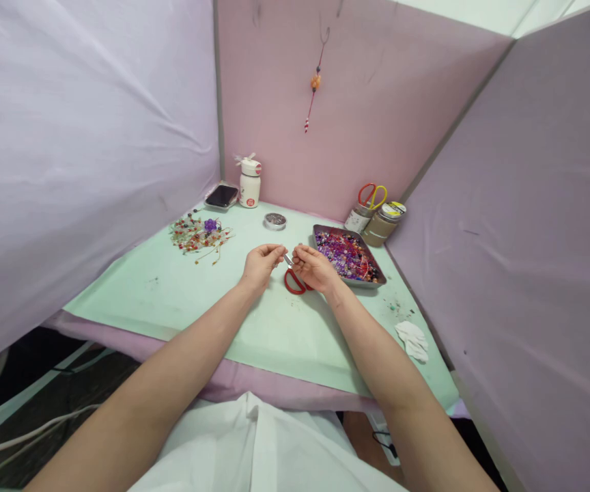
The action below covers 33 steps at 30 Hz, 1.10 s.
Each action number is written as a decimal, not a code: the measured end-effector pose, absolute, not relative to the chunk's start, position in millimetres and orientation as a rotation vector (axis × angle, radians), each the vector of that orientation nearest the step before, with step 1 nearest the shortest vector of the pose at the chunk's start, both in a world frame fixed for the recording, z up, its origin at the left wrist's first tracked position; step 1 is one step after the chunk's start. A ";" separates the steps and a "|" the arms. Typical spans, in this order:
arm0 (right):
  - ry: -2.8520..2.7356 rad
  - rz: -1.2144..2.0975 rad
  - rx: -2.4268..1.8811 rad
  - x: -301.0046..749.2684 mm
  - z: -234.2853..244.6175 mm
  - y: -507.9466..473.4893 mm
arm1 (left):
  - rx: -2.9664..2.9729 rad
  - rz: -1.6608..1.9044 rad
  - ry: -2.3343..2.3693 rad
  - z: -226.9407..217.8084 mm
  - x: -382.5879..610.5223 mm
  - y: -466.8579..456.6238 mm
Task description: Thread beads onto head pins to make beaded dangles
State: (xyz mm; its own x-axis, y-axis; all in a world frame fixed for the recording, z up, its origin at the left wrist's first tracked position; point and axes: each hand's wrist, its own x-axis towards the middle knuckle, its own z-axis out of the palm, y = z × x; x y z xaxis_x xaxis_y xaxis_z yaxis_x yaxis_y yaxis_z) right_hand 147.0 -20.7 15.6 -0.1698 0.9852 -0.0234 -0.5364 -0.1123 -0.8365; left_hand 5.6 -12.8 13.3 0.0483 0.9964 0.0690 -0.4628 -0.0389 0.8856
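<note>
My left hand point(261, 264) and my right hand point(313, 266) meet over the middle of the green table point(182, 287), both with fingers pinched. My right hand grips red-handled scissors point(293, 281) whose small metal blades point toward my left fingertips. My left hand pinches something too small to make out, perhaps a thread. A metal tray of purple and red beads point(349, 255) lies just right of my right hand.
A pile of finished beaded strands point(200, 234) lies at the left. A small round tin point(275, 221), a white bottle point(250, 182) and a phone point(221, 196) sit at the back. Two jars point(377, 222), one holding scissors, stand back right. A white tissue point(412, 339) lies near the right edge. A beaded pendant point(315, 82) hangs on the back wall.
</note>
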 end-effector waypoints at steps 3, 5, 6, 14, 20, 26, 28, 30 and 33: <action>-0.851 1.580 -0.760 146.7 16.0 -20.5 | 0.998 1.415 0.857 10.3 5.2 -11.1; -0.864 1.562 -0.783 146.2 15.5 -20.2 | 1.051 1.425 0.893 8.6 4.6 -10.3; -0.872 1.551 -0.794 145.8 15.1 -20.1 | 1.076 1.428 0.905 7.9 4.3 -10.0; -0.994 1.406 -0.866 139.3 9.8 -20.3 | 1.117 1.426 0.930 6.2 4.3 -11.1; -1.202 1.114 -0.963 135.0 5.4 -22.3 | 1.087 1.430 0.929 6.4 5.3 -13.0; -1.263 0.987 -1.057 134.4 11.6 -26.3 | 1.029 1.386 0.883 5.8 5.7 -13.4; -1.273 0.930 -1.084 135.8 13.9 -26.6 | 0.998 1.362 0.855 6.1 5.9 -14.0; -1.289 0.873 -1.110 137.9 15.9 -26.6 | 0.969 1.349 0.841 6.6 5.9 -14.7; -1.329 0.813 -1.132 141.0 18.4 -26.4 | 0.978 1.333 0.845 7.1 5.4 -15.7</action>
